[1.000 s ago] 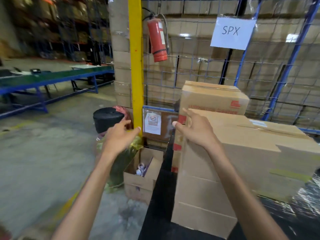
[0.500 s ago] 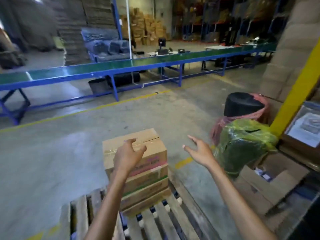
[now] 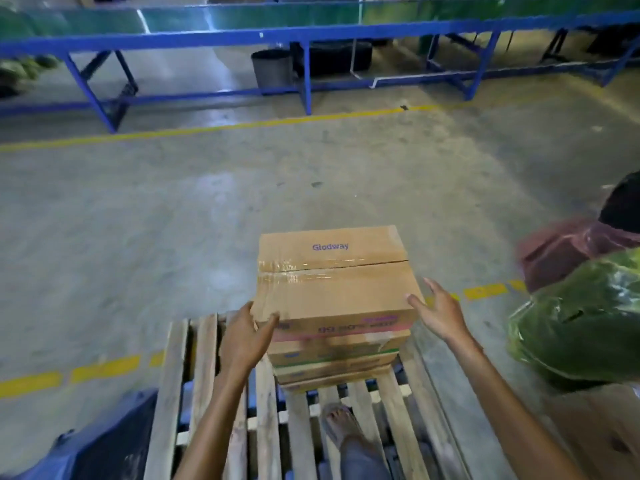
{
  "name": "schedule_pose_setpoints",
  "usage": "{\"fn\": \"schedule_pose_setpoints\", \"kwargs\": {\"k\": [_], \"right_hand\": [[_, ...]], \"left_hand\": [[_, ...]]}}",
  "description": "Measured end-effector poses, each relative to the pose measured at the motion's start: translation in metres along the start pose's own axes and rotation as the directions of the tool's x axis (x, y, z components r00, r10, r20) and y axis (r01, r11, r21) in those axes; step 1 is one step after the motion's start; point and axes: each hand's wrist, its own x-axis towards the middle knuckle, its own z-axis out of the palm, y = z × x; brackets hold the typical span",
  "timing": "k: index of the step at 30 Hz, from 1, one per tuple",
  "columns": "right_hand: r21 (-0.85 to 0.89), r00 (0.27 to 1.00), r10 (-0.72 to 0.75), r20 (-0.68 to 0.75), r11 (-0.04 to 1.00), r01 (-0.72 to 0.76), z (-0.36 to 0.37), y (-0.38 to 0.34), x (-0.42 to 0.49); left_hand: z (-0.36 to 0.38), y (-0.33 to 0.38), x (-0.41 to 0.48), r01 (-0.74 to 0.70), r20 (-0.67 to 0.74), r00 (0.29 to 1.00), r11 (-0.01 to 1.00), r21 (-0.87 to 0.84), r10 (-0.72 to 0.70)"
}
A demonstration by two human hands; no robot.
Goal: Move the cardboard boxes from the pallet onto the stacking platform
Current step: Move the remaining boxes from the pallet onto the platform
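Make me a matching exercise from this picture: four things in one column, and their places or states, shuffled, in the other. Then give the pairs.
Things
1. top brown cardboard box printed Glodway
2. left hand
3. right hand
4. slatted wooden pallet

Places or states
A. open, beside the stack's right corner, contact unclear
B. lies on the concrete floor and carries the stack
C. lies on top of the stack of flat boxes
D. fingers on the top box's near left corner

Pairs: 1-C, 2-D, 3-A, 4-B
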Motion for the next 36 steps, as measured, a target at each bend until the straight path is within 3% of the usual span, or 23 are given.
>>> {"fn": "schedule_pose_setpoints", "kwargs": {"k": [9, 13, 18, 23, 27, 36], "right_hand": [[0.129, 0.961, 0.258, 0.096, 0.954, -0.269, 0.083, 0.05, 0.203], [0.236, 0.967, 0.242, 0.073, 0.938, -0.253, 0.093, 0.055, 0.226], [0.311, 0.967, 0.244, 0.072, 0.916, -0.254, 0.089, 0.057, 0.21], [0.363, 0.964, 0.263, 0.02, 0.897, -0.253, 0.052, 0.069, 0.134], [0.427, 0.95, 0.3, -0.083, 0.872, -0.238, 0.008, 0.072, 0.024], [0.541, 0.811, 0.532, -0.244, 0.769, -0.341, -0.053, 0.117, -0.3]], "left_hand": [[0.08, -0.037, 0.199, 0.345, 0.047, 0.939, 0.928, -0.143, -0.342], [0.098, -0.032, 0.232, 0.337, 0.046, 0.94, 0.895, -0.293, -0.339], [0.099, -0.032, 0.225, 0.318, 0.026, 0.945, 0.891, -0.324, -0.327], [0.076, -0.024, 0.173, 0.25, 0.036, 0.967, 0.908, -0.335, -0.253], [0.05, -0.018, 0.107, 0.093, 0.041, 0.996, 0.949, -0.302, -0.084], [-0.007, -0.008, -0.104, -0.236, 0.149, 0.951, 0.946, -0.221, 0.272]]}}
